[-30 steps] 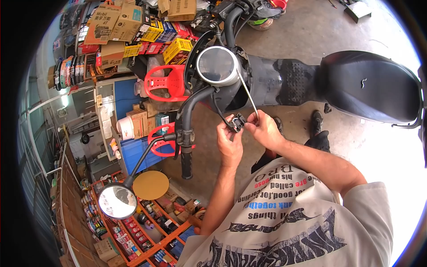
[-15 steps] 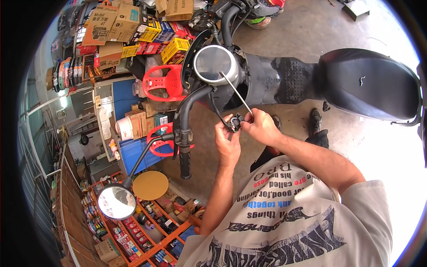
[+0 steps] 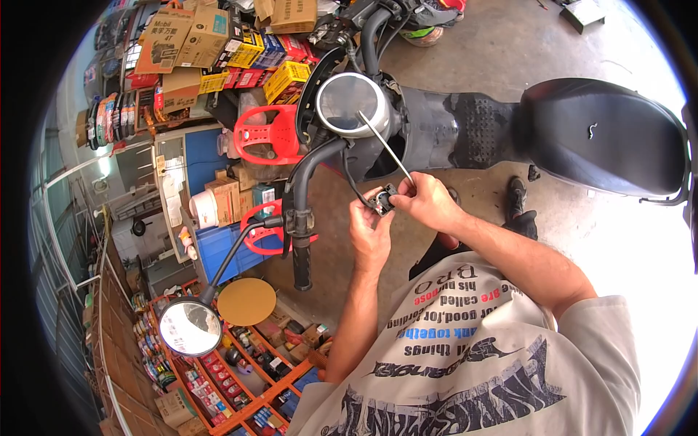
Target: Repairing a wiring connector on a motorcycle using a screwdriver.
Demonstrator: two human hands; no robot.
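While your left hand (image 3: 369, 238) pinches the small black part (image 3: 380, 201) near the handlebar grip (image 3: 302, 267), your right hand (image 3: 432, 206) holds a thin pale rod (image 3: 385, 147), its lower end hidden in your grasp; the part's details are too small to tell

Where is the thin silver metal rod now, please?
In the head view, right of upper centre, the thin silver metal rod slants from the right hand across the round, silver-rimmed gauge.
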